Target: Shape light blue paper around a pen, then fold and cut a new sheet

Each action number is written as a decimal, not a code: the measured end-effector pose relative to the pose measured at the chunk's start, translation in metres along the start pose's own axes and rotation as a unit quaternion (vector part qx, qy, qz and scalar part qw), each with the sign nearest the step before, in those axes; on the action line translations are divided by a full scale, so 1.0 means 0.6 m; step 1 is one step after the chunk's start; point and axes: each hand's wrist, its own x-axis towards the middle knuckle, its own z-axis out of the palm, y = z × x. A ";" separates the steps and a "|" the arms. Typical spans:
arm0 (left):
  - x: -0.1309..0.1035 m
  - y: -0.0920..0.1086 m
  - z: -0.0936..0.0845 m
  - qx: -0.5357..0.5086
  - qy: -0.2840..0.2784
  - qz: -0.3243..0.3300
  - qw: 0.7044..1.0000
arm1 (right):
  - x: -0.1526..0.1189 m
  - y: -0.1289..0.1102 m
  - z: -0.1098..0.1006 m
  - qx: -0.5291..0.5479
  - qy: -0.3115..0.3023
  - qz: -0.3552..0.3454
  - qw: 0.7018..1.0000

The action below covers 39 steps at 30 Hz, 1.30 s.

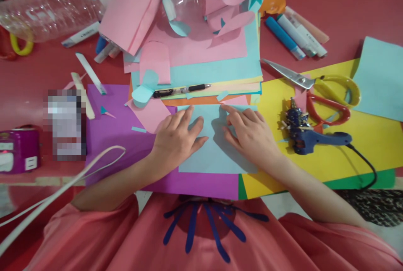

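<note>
A light blue sheet of paper (pixel 209 153) lies flat before me, on top of purple paper (pixel 126 136) and yellow paper (pixel 374 132). My left hand (pixel 176 134) rests on the sheet's left side, fingers apart and holding nothing. On its right side, my right hand (pixel 247 130) lies with fingers spread, the index fingertip near the top edge. Just beyond the sheet is a black pen (pixel 181 90) on stacked coloured paper. A pink paper piece (pixel 149 115) sits beside my left hand. To the right of my right hand lies a blue glue gun (pixel 321 138).
Scissors (pixel 305 81) with yellow and red handles lie at the right, near several markers (pixel 296 35). Clear plastic bottles (pixel 56 8) and a folded pink paper form (pixel 132 8) stand at the back. A blurred phone (pixel 66 126) and a purple box (pixel 20 149) are left.
</note>
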 end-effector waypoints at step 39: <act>-0.008 -0.026 -0.009 0.037 0.050 -0.033 0.998 | -0.014 0.031 -0.062 -0.111 -0.088 0.149 0.979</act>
